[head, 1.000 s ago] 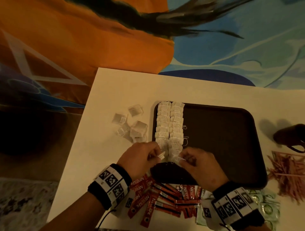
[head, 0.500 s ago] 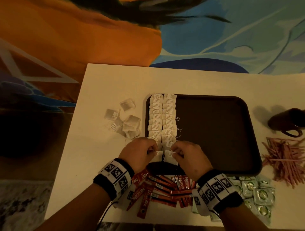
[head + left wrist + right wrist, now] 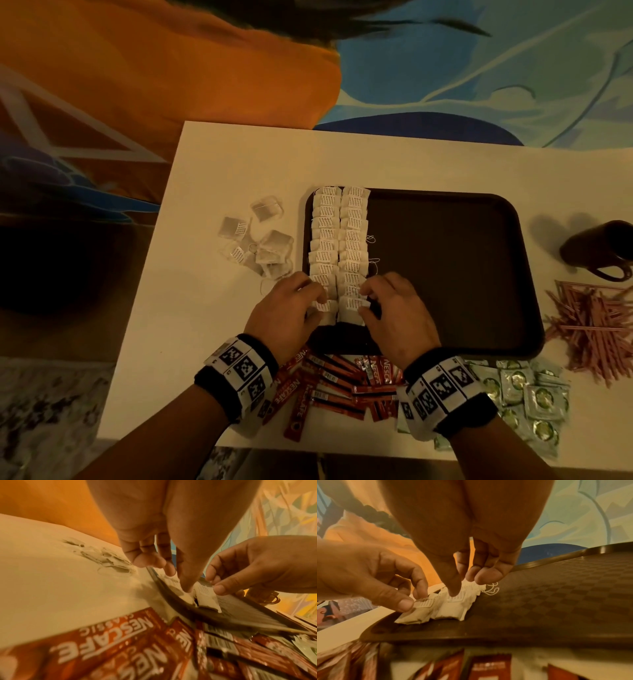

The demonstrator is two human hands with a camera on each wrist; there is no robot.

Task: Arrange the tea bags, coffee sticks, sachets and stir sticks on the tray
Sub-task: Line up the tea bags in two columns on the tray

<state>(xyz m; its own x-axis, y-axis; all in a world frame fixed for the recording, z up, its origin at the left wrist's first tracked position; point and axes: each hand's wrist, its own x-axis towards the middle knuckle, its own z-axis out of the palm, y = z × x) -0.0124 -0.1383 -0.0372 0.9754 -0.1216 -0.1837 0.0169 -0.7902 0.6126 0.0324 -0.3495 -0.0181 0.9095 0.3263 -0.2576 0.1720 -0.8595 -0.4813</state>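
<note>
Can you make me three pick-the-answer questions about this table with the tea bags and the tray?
1. Where are the coffee sticks?
A. on the tray
B. on the table, at the tray's near edge
C. in the mug

2. How many rows of tea bags lie on the tray?
A. one
B. two
C. four

3. What is the left hand doing?
A. pinching a tea bag's tag
B. lying flat on the table
C. holding a stir stick

Answers: 1 B, they lie off the tray by the wrists. 2 B, two columns side by side. 3 A, thumb and finger grip the tag.
</note>
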